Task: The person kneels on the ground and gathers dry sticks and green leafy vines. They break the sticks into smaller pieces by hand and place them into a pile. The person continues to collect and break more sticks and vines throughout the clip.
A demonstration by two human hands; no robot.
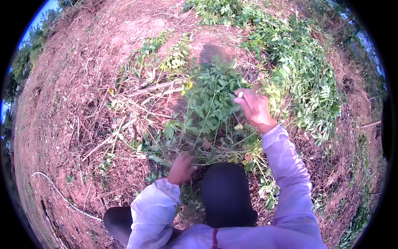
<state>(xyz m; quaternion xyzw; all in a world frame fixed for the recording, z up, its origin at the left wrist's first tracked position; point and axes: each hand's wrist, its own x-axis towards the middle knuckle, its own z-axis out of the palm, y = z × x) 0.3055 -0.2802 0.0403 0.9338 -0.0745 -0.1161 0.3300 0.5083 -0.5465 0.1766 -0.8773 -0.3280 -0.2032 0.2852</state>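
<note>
My right hand (pixel 253 105) is raised at the right edge of a green leafy bunch of vine stems (pixel 214 96), back of the hand up. Its thumb and forefinger pinch a small pale piece (pixel 241 94), too small to identify. Lower and to the left, my left hand (pixel 181 168) is blurred, low over tangled stems (pixel 211 155) just left of my dark-clad knee (pixel 225 193). Whether its fingers grip a stem cannot be seen. Both arms wear loose white sleeves (pixel 287 162).
A long heap of cut green vines (pixel 311 71) curves along the right and far side. Dry sticks and straw (pixel 124 124) litter the reddish soil at left. A thin white hose or cord (pixel 62 194) lies at lower left. Trees (pixel 31 59) line the far left edge.
</note>
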